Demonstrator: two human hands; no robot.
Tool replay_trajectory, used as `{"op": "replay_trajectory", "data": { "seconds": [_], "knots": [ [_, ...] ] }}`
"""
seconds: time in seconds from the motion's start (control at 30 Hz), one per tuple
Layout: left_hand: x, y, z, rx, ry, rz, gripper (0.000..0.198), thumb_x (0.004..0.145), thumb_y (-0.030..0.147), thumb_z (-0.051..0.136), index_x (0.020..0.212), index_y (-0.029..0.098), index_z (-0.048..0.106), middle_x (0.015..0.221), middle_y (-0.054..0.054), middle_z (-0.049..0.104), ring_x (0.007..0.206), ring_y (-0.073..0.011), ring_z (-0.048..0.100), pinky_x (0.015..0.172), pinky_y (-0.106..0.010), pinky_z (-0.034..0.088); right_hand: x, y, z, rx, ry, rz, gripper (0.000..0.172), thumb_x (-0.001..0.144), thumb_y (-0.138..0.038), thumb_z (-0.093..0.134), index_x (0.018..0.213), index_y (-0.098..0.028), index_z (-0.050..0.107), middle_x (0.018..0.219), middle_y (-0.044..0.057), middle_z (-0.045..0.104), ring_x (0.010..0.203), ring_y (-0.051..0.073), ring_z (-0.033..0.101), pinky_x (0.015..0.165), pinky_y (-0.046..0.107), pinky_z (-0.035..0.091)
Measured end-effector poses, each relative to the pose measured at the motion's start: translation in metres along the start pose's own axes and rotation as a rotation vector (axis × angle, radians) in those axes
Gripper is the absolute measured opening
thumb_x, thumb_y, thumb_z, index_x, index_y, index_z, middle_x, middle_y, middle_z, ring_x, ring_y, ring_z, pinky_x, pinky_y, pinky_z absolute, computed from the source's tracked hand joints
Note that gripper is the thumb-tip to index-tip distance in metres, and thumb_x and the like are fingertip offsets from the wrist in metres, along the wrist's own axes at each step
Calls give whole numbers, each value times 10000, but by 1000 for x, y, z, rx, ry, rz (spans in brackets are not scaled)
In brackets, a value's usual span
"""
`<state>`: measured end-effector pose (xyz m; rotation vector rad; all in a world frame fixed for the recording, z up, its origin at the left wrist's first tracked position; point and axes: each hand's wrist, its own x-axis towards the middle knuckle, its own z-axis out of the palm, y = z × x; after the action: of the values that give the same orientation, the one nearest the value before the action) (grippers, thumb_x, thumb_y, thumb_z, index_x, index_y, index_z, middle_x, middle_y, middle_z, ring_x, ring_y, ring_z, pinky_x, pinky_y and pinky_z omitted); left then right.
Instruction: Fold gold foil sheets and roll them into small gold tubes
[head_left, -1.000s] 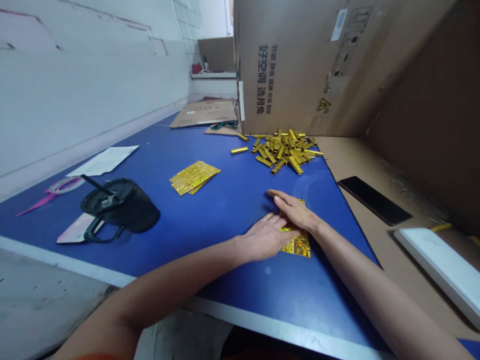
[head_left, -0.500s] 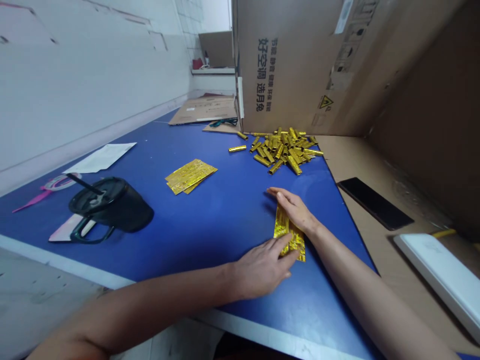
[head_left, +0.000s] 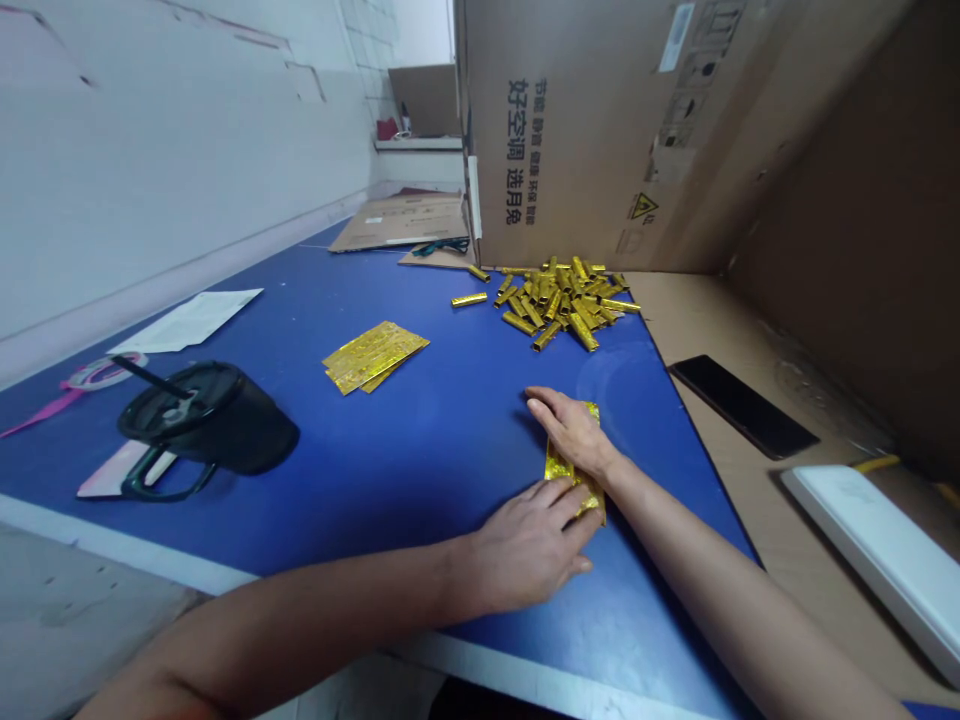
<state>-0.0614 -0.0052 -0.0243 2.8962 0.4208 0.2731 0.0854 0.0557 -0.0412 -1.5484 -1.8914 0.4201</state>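
Note:
A shiny gold foil sheet with crease lines lies on the blue table in front of me, largely covered by both hands. My left hand rests on its near end, fingers stretched out and lying over the foil. Across its far part lies my right hand, its fingers extended to the left past the sheet's edge. Neither hand grasps around the sheet. Beyond them is a heap of small folded gold tubes. To the left sits a small stack of flat gold sheets.
A black lidded mug with a straw stands at the left, near a tape roll and white paper. A large cardboard box rises behind. On the right are a black phone and a white device.
My right hand has shifted slightly down and left over the foil sheet, uncovering its far edge. My left hand stays on the near end. The view has tilted slightly.

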Motion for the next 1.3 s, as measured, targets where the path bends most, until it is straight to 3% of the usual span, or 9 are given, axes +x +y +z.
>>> {"op": "replay_trajectory", "data": {
  "seconds": [0.2,0.4,0.5,0.57,0.7,0.9,1.1,1.23,1.3],
  "knots": [
    [2,-1,1,39,-5,-4,486,776,383,535,1178,134,425,1188,-97,468,1131,-228,387,964,-323,300,6,1,-1,-215,-26,-124,475,838,-431,389,1177,-114,488,1207,140,520,1152,244,430,969,417,324],
    [0,0,-3,9,2,-41,477,763,397,545,1164,163,435,1202,-114,427,1105,-246,409,922,-339,347,-2,6,-43,-169,110,-27,349,831,-360,426,1103,-178,546,1108,75,600,1047,209,527,903,365,406],
    [0,1,-5,-29,-4,-87,473,739,388,572,1143,172,454,1181,-121,412,1033,-241,456,875,-338,385,-21,9,-56,-213,-25,15,240,825,-270,434,972,-202,611,958,45,661,907,194,598,806,339,468],
    [0,1,-6,-47,-16,-89,464,742,383,568,1138,167,460,1131,-113,441,1028,-238,454,877,-338,384,-33,11,-58,-272,-114,-22,223,815,-230,444,946,-211,623,1020,45,643,952,190,581,839,346,452],
    [1,0,-6,-38,-13,-65,470,755,377,553,1152,148,448,1149,-119,449,1109,-247,392,939,-348,334,-44,18,-54,-365,-257,-79,351,803,-290,478,1129,-177,540,1247,93,495,1170,226,416,961,446,334],
    [2,-4,-5,-114,-7,-89,461,779,377,520,1164,146,417,1184,-113,436,1110,-237,403,929,-346,359,-47,26,-49,-298,-254,-63,487,797,-347,492,1258,-216,405,1317,91,405,1224,220,333,992,499,253],
    [8,-26,-12,-107,-33,-110,332,799,69,378,1115,152,436,1067,-64,502,956,-155,506,820,-258,423,-49,32,-46,-247,-231,-69,555,786,-332,517,1302,-245,331,1311,81,418,1228,221,324,998,509,237],
    [21,-50,-21,108,-83,-60,164,815,195,457,962,156,520,920,-58,569,905,-197,510,788,-314,408,-49,33,-46,-270,-247,-81,551,791,-350,507,1300,-232,334,1317,87,408,1232,215,319,1003,503,227],
    [28,-61,-23,137,-84,-42,203,797,284,519,958,160,527,949,-60,577,931,-200,507,806,-317,393,-48,32,-46,-271,-248,-80,538,793,-350,501,1294,-233,344,1312,86,417,1228,216,326,1003,508,222]
  ]
}}
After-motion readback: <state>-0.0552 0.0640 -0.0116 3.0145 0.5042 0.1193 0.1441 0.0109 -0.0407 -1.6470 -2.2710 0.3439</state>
